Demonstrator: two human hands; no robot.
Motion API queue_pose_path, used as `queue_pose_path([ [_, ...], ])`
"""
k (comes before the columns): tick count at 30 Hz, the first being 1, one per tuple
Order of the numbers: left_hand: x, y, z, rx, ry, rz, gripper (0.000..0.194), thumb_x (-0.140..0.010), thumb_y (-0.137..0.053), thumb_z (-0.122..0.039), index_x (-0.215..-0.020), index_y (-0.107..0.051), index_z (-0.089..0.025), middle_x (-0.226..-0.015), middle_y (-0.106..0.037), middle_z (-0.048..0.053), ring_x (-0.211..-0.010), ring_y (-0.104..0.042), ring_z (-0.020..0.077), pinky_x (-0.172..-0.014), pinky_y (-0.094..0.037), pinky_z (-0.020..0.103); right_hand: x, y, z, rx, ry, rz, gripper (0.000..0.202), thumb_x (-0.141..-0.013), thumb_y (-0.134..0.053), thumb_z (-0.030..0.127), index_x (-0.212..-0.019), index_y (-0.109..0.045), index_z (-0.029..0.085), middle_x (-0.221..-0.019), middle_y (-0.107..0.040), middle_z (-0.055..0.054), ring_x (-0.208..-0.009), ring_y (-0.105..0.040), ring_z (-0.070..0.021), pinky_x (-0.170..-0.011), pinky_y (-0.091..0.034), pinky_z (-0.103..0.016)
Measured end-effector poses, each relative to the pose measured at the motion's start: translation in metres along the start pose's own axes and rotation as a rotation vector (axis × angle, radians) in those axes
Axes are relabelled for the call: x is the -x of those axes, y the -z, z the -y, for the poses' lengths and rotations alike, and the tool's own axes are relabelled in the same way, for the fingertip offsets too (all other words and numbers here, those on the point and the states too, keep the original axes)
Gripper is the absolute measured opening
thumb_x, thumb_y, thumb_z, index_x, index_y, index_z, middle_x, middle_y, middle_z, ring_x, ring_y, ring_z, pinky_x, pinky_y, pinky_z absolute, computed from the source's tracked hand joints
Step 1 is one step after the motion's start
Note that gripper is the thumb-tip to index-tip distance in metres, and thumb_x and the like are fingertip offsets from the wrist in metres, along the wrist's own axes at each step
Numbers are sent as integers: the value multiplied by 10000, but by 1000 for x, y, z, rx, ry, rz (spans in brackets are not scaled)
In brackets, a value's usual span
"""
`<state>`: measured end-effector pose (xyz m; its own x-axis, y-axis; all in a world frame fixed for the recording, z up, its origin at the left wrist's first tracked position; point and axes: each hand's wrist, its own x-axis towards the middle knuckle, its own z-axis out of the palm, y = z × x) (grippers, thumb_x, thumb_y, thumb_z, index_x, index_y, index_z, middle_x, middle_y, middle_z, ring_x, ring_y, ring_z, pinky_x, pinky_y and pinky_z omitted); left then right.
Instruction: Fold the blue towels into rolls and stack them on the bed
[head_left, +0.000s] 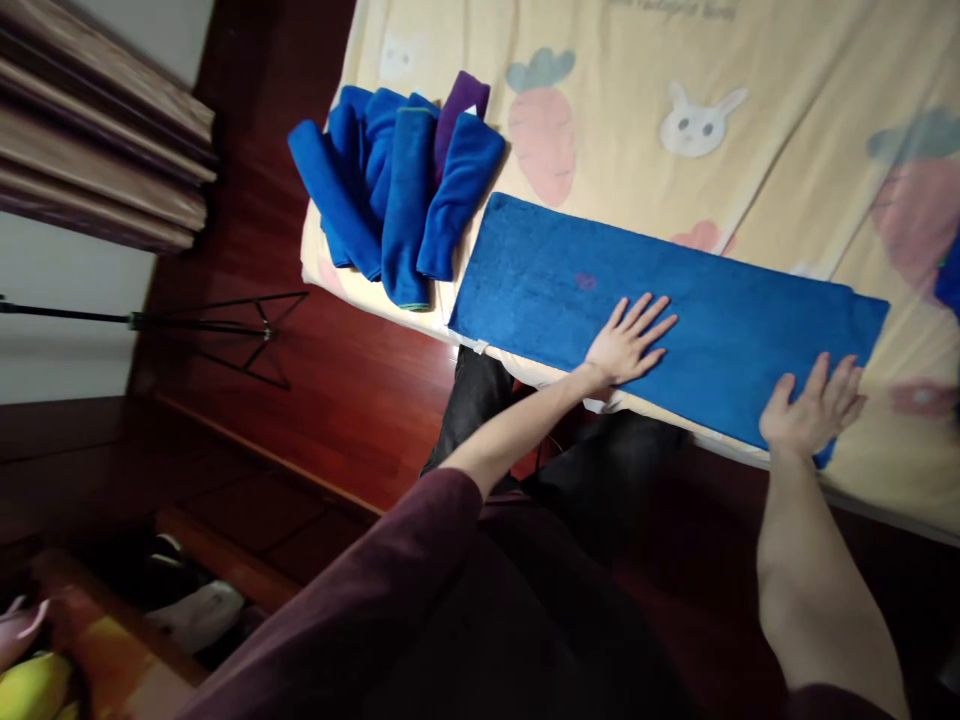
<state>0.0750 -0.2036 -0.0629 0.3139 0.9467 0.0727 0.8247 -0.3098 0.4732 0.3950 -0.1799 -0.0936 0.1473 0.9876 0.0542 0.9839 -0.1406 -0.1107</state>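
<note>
A blue towel [712, 310], folded into a long strip, lies flat along the near edge of the bed. My left hand [628, 343] rests on its middle with the fingers spread. Over the towel's right end is my right hand [810, 405], palm down and fingers stretched out; whether it presses on the cloth I cannot tell. Beyond the towel's left end sits a pile of rolled blue towels [409, 200], with one purple towel [454, 115] among them.
The bed's yellow sheet [615, 200] has carrot and rabbit prints. On the left, a black tripod stand [247, 330] is on the red-brown floor [337, 370], near a striped curtain [97, 130]. Another blue thing [951, 275] shows at the right edge.
</note>
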Motion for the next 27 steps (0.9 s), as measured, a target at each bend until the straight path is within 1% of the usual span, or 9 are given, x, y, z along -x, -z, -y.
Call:
queue_pose_path([
  [3, 24, 22, 68, -11, -6, -42, 665, -1131, -277, -508, -1728, -380, -234, -1840, -177, 54, -1725, -23, 282, -1397, 3, 599, 2, -3, -3, 5, 58, -50, 804, -906, -517, 274, -1700, -424, 192, -1783, -322, -198, -1684, -283, -345, -1291, -272, -706],
  [6, 47, 49, 113, -38, 35, -53, 685, -1123, -296, -553, -1718, -404, -229, -1831, -215, 78, -1725, -108, 277, -1405, -27, 566, 4, 2, 1, 29, 46, -28, 799, -926, -500, 291, -1707, -413, 147, -1787, -307, -206, -1686, -273, -358, -1293, -282, -701],
  [10, 78, 83, 152, -60, 151, -80, 702, -1114, -324, -573, -1719, -400, -224, -1826, -234, 85, -1718, -164, 290, -1407, -62, 555, 6, 13, 12, 32, 25, 12, 786, -947, -491, 298, -1708, -415, 117, -1793, -287, -195, -1687, -273, -361, -1313, -270, -679],
  [14, 107, 112, 188, -104, 288, -103, 705, -1103, -359, -561, -1713, -409, -212, -1821, -247, 84, -1712, -191, 296, -1406, -102, 557, 10, 23, 21, 50, 27, -3, 709, -1030, -432, 339, -1706, -426, 126, -1773, -332, -209, -1686, -285, -324, -1277, -346, -654],
  [17, 125, 130, 210, -144, 384, -126, 706, -1095, -374, -539, -1705, -420, -188, -1817, -254, 94, -1709, -205, 295, -1403, -135, 562, 13, 28, 26, 15, 13, 3, 708, -1035, -432, 353, -1708, -425, 133, -1784, -315, -188, -1690, -273, -319, -1309, -303, -633],
  [20, 138, 140, 224, -172, 446, -144, 713, -1093, -367, -527, -1705, -414, -164, -1819, -246, 102, -1710, -199, 289, -1398, -183, 549, 16, 31, 31, -23, -16, 4, 709, -1033, -428, 374, -1704, -435, 144, -1794, -304, -161, -1691, -267, -317, -1346, -241, -604],
  [23, 135, 142, 223, -178, 511, -143, 712, -1103, -339, -531, -1704, -407, -154, -1819, -242, 123, -1712, -190, 301, -1393, -187, 581, 18, 32, 33, -39, -25, -24, 692, -1054, -374, 403, -1697, -448, 157, -1792, -320, -157, -1691, -265, -287, -1350, -235, -582],
  [25, 119, 134, 203, -182, 588, -160, 722, -1113, -310, -534, -1701, -398, -124, -1813, -236, 170, -1715, -152, 345, -1380, -138, 662, 19, 32, 33, -46, -14, -41, 684, -1064, -339, 411, -1690, -459, 163, -1793, -324, -147, -1691, -263, -268, -1348, -240, -566],
  [27, 92, 117, 160, -177, 600, -174, 745, -1115, -305, -557, -1705, -382, -108, -1810, -214, 209, -1715, -84, 393, -1353, -91, 738, 20, 31, 32, -43, -6, -45, 682, -1065, -324, 416, -1683, -469, 168, -1796, -323, -133, -1691, -259, -255, -1354, -233, -546],
])
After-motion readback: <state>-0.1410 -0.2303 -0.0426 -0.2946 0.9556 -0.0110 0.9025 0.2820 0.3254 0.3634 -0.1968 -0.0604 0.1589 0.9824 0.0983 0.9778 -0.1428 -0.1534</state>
